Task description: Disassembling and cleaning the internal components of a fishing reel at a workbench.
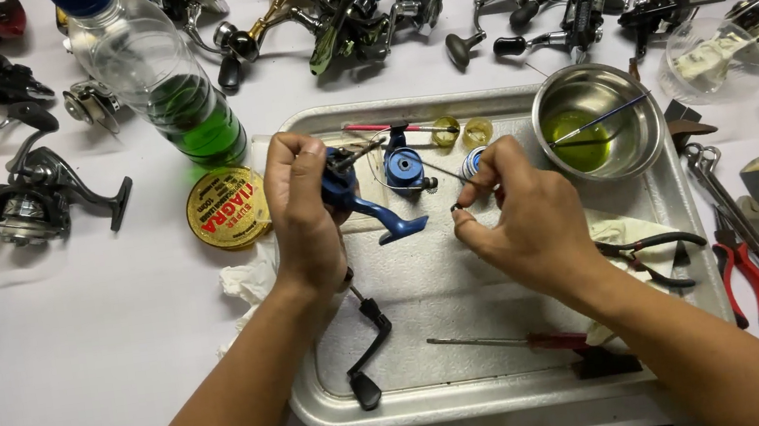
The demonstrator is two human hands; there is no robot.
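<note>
My left hand (303,208) grips a blue fishing reel body (361,204) above the metal tray (482,395), with the reel's foot pointing right. My right hand (515,215) pinches a small dark part (457,206) between thumb and finger, just right of the reel. A blue spool (404,167) stands on the tray behind the two hands. A black crank handle (370,346) lies on the tray below my left wrist.
A steel bowl (598,121) with green liquid and a brush sits at the tray's far right corner. A screwdriver (504,342) and pliers (654,260) lie on the tray. Several reels line the table's far edge, beside a green-liquid bottle (173,89), a round yellow tin (226,208), wrenches (758,231).
</note>
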